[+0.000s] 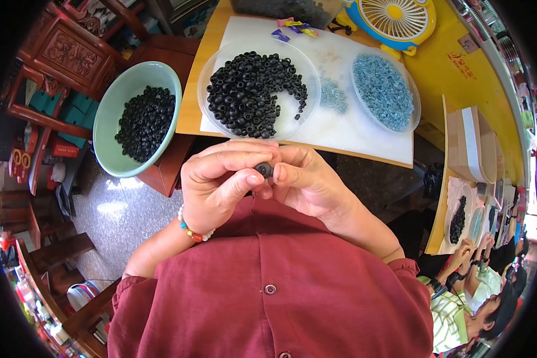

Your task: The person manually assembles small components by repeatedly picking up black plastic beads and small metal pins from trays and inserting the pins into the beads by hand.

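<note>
In front of my chest, my left hand (216, 180) and my right hand (309, 184) meet with fingers bent. Between their thumbs and fingertips sits a small round black part (264, 170) with a hole facing up. Whatever else the fingers may hold is hidden. Just beyond my hands, a clear round plate (309, 122) carries many black ring-like parts (238, 89). Another clear plate (416, 113), farther right, is heaped with small pale-blue transparent pieces (383, 89). Several such loose pieces (333, 95) lie between the plates on the white sheet (364, 143).
At left stands a pale green bowl (104, 146) with black parts inside. A yellow-and-blue fan (394, 18), candy-like wrappers (292, 25) and a clear bin (283, 11) are at the back. Carved wooden chairs (71, 45) fill the left. Co-workers' hands (462, 253) show at right near a cardboard box (471, 143).
</note>
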Tool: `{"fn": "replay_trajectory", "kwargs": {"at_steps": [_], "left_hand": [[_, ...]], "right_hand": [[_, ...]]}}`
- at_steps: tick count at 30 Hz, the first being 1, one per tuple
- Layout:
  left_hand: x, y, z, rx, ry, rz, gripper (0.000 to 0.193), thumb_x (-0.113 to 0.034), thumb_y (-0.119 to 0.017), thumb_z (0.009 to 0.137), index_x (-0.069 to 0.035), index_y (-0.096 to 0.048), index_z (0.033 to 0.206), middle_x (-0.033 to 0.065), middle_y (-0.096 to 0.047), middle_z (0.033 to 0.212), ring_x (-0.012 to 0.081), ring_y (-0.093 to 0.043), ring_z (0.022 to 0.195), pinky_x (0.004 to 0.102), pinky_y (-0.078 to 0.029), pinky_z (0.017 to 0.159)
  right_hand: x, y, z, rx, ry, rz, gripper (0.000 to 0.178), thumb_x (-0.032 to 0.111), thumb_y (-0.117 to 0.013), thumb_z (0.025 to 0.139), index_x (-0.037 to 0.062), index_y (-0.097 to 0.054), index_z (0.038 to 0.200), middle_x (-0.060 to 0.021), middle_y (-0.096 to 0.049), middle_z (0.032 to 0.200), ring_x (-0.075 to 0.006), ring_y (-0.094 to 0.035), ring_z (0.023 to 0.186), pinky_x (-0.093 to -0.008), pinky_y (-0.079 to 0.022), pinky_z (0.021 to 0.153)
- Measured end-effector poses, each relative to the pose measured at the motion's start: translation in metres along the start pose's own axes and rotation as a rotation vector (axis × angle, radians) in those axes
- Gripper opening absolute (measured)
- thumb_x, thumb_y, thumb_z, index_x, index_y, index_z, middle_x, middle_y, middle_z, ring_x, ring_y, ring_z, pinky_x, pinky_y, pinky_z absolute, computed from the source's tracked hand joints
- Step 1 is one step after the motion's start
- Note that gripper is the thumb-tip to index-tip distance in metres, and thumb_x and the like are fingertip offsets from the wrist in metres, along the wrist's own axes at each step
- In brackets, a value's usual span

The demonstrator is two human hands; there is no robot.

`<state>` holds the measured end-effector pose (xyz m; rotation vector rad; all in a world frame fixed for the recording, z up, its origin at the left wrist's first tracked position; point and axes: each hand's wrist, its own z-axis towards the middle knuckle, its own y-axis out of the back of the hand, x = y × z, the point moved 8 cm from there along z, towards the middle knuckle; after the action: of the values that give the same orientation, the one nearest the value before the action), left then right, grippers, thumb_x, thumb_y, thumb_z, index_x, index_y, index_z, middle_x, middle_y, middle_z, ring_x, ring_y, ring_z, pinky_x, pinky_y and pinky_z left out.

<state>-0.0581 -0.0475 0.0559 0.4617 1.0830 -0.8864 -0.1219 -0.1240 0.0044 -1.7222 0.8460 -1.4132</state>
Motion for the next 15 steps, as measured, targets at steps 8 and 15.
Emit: {"fn": "replay_trajectory", "kwargs": {"at_steps": [8, 15], "left_hand": [[0.003, 0.013, 0.001, -0.038, 0.091, 0.094, 0.016, -0.001, -0.067, 0.080, 0.002, -0.067, 0.095, 0.0153, -0.066, 0.100, 0.0234, -0.063, 0.095, 0.0317, -0.050, 0.083], [0.016, 0.114, -0.005, -0.468, 0.191, 0.443, 0.018, 0.003, -0.062, 0.084, 0.001, -0.064, 0.101, 0.0023, -0.065, 0.091, 0.0066, -0.059, 0.084, 0.0195, -0.047, 0.075]], "right_hand": [[0.004, 0.009, 0.006, -0.084, 0.034, -0.175, 0.020, 0.016, -0.066, 0.086, 0.0008, -0.066, 0.097, -0.0060, -0.065, 0.087, -0.0125, -0.059, 0.079, -0.0256, -0.049, 0.073], [0.094, 0.056, 0.004, -0.490, 0.444, -1.156, 0.015, 0.006, -0.064, 0.083, -0.0009, -0.067, 0.096, -0.0075, -0.068, 0.087, -0.0106, -0.062, 0.077, -0.0242, -0.049, 0.070]]}}
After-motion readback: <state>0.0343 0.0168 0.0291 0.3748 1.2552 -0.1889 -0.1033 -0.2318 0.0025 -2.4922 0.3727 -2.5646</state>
